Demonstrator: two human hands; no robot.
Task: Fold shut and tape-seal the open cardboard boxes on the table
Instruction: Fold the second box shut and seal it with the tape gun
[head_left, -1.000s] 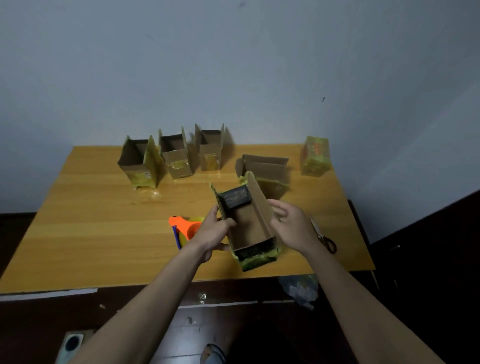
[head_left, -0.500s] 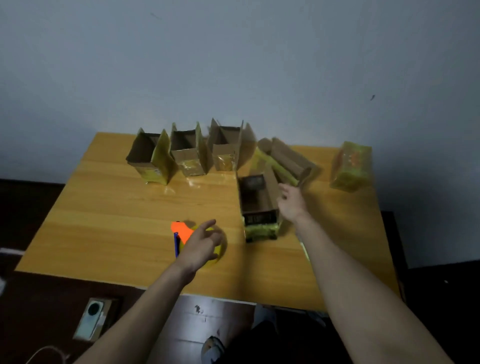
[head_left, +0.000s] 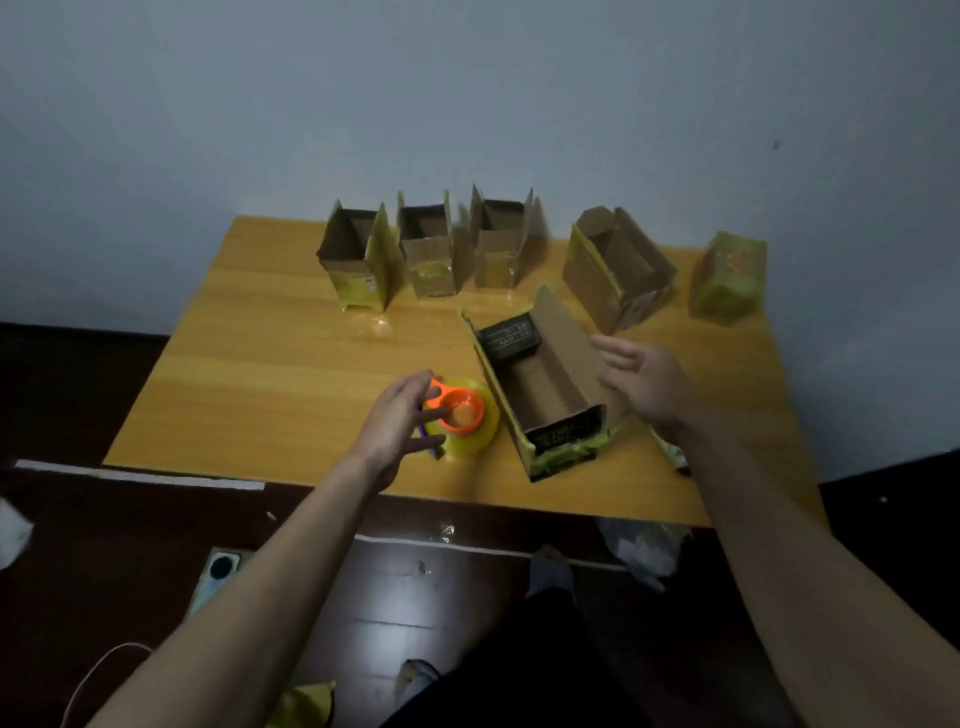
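Note:
An open cardboard box (head_left: 540, 395) lies near the front of the wooden table (head_left: 270, 364), its flaps up and a dark printed flap at its far end. My right hand (head_left: 644, 384) hovers open just right of its right flap, not touching it. My left hand (head_left: 400, 421) is open, fingers spread over the yellow tape roll with its orange dispenser (head_left: 462, 415), left of the box. Three open boxes (head_left: 431, 254) stand in a row at the back. Another open box (head_left: 618, 270) lies tilted behind the near one.
A box wrapped in yellow tape (head_left: 727, 275) stands at the back right corner. Something half hidden by my right forearm lies near the front right edge (head_left: 670, 457). The floor below holds scraps, a white device (head_left: 218, 571) and my feet.
My left hand reached further onto the tape roll. My right hand came off the near box, which now sits turned at an angle. The view has shifted.

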